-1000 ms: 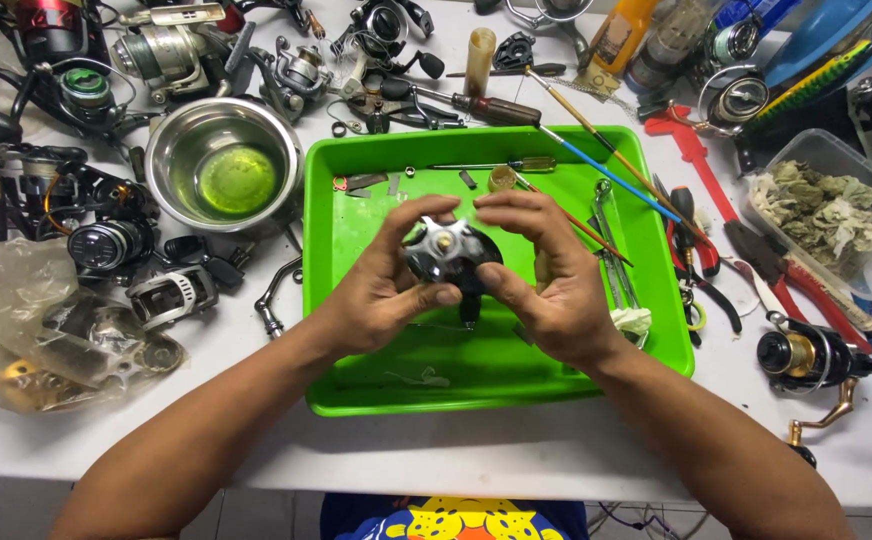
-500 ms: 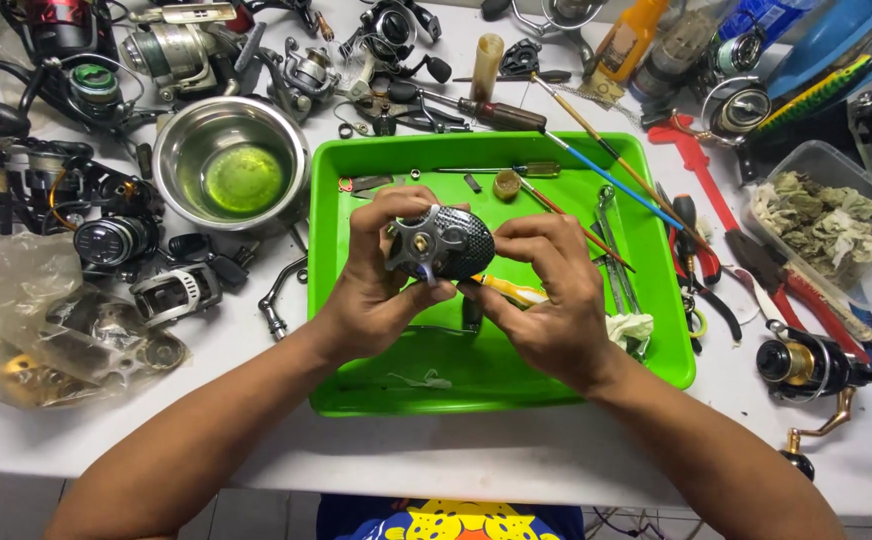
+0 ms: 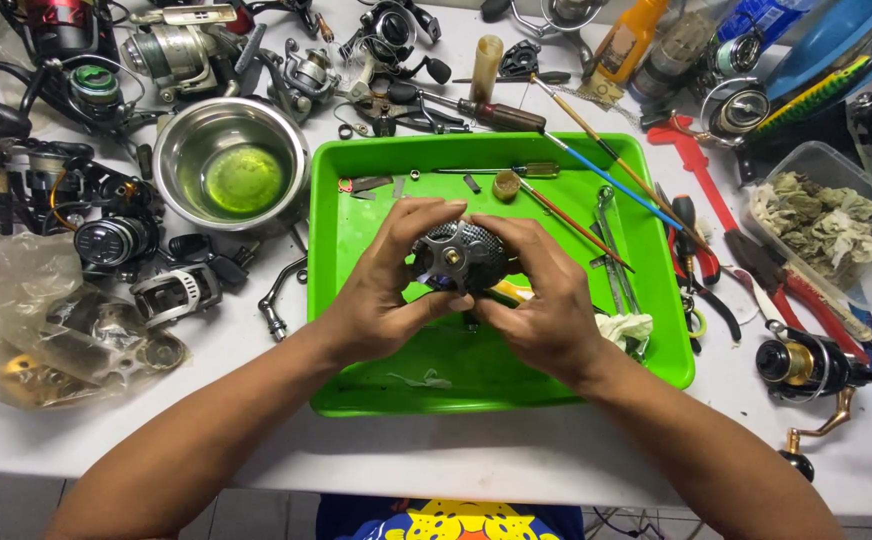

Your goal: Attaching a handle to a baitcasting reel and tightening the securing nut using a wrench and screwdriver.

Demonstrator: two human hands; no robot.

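Observation:
A dark grey baitcasting fishing reel [image 3: 459, 255] with a brass centre is held over the green tray [image 3: 516, 385], between both hands. My left hand [image 3: 381, 295] wraps its left side, with fingers over the top and the thumb beneath. My right hand [image 3: 546, 300] grips its right side, fingers curled over the top edge. In the tray behind the hands lie a small screwdriver [image 3: 501, 170], thin brushes [image 3: 596, 165], a round brass cap [image 3: 506, 185] and a crumpled white tissue [image 3: 624, 328].
A steel bowl with green liquid [image 3: 231, 165] stands left of the tray. Several fishing reels and parts [image 3: 116, 240] crowd the left and back of the white table. Red pliers [image 3: 771, 275], a tub of rags [image 3: 821, 225] and a spinning reel [image 3: 806, 365] sit to the right.
Both hands have turned the reel, so its perforated side plate with the brass centre now faces up. The hands stayed over the tray's middle.

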